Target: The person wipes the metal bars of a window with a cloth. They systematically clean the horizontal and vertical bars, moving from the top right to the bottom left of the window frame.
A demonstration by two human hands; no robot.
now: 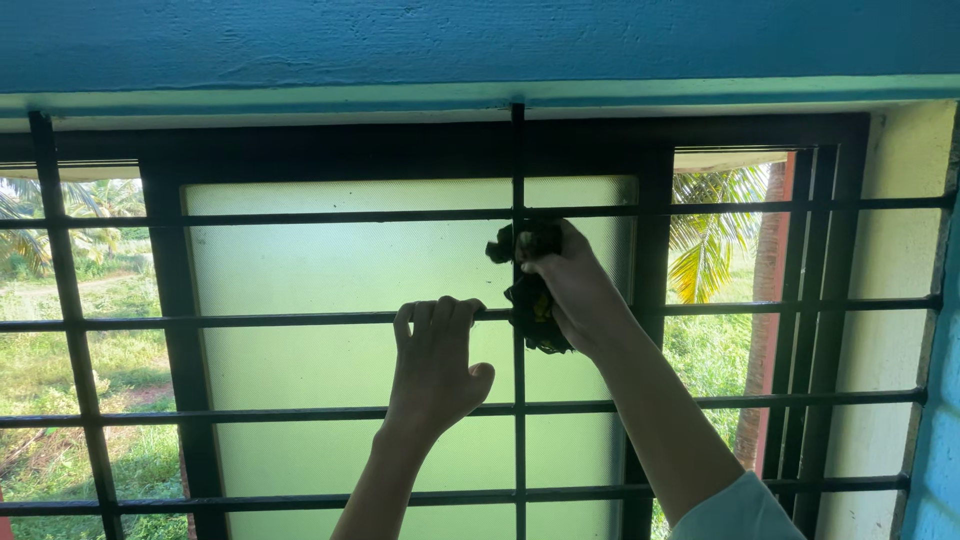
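Wiping a black window grille, a person reaches up with both bare hands. The right hand [572, 285] has its grip closed around a bunched dark cloth [532, 300], pressing it against the central vertical bar [518, 420] just where that bar crosses the second horizontal bar from the top. The cloth wraps partly round the upright, hanging down toward the next crossbar. The left hand [435, 360] hooks its fingers [432, 312] over a horizontal bar [250, 320] just left of the upright, thumb out to the side below, grip curled tight on the metal as a brace. Behind the grille stands a frosted glass pane [330, 360] in a dark frame; to either side, open gaps show grass and palm trees [705, 250] in sunlight. A teal painted wall [400, 40] runs above the window.

The step in hand looks like rubbing the upright bar clean at this junction. A following stroke would call for sliding the cloth along the bar while the left hand steadies the body.
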